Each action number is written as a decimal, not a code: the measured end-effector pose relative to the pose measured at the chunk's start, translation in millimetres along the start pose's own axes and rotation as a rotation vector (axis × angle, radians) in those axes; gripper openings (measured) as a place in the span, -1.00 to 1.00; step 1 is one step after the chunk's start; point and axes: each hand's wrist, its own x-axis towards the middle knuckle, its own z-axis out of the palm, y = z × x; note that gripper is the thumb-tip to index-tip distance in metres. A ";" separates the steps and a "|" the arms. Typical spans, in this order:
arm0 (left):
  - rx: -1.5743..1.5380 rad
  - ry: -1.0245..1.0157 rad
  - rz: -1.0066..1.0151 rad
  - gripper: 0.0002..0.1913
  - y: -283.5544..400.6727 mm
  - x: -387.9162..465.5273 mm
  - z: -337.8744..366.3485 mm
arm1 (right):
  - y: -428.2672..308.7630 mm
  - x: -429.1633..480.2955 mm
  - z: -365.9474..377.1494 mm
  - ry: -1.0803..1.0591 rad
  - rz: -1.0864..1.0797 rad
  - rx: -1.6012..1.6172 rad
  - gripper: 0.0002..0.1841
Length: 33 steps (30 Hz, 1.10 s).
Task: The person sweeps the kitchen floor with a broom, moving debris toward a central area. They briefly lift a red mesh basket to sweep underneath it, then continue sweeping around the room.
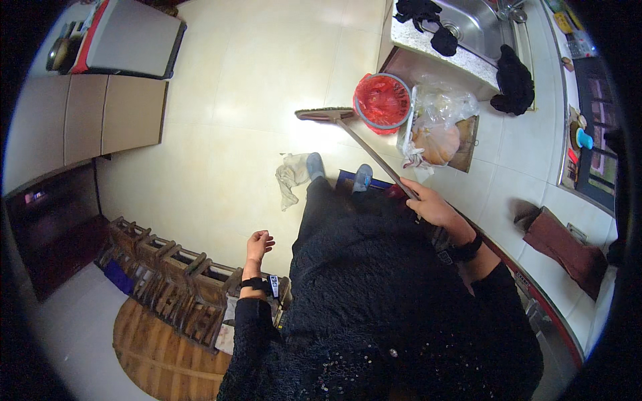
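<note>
My right hand [432,204] is wrapped around the brown handle of a broom [370,151]. The handle slants away to the broom head [321,115], which is at the pale tiled floor just left of a bin. My left hand [259,244] hangs at my left side, fingers loosely curled and nothing in it. A crumpled grey-beige cloth [291,178] lies on the floor against my left slipper [315,163]. My right slipper [362,176] is beside a blue object [346,178], mostly hidden by my clothes.
The round bin [407,118] has a red bag liner. Beside it, clear plastic bags [441,103] cover a large orange-brown item [437,144]. A steel sink [474,30] with dark cloths is ahead right; cabinets [133,115] and stacked wooden stools [170,270] stand left.
</note>
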 end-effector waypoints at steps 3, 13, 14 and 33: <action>-0.021 -0.014 -0.024 -0.74 0.8 -0.9 13.4 | -0.9 -3.0 -6.0 -0.007 -0.106 0.003 -0.39; -0.051 -0.030 -0.003 -0.74 35.2 20.2 29.1 | -39.3 15.3 -35.9 -0.065 -0.106 -0.031 -0.39; -0.039 -0.022 0.000 -0.73 37.2 24.8 29.4 | -44.5 20.6 -39.5 -0.065 -0.110 -0.053 -0.39; 0.098 -0.022 0.057 -0.71 311.0 157.7 -34.5 | -202.8 160.1 -118.4 0.092 -0.219 -0.088 -0.44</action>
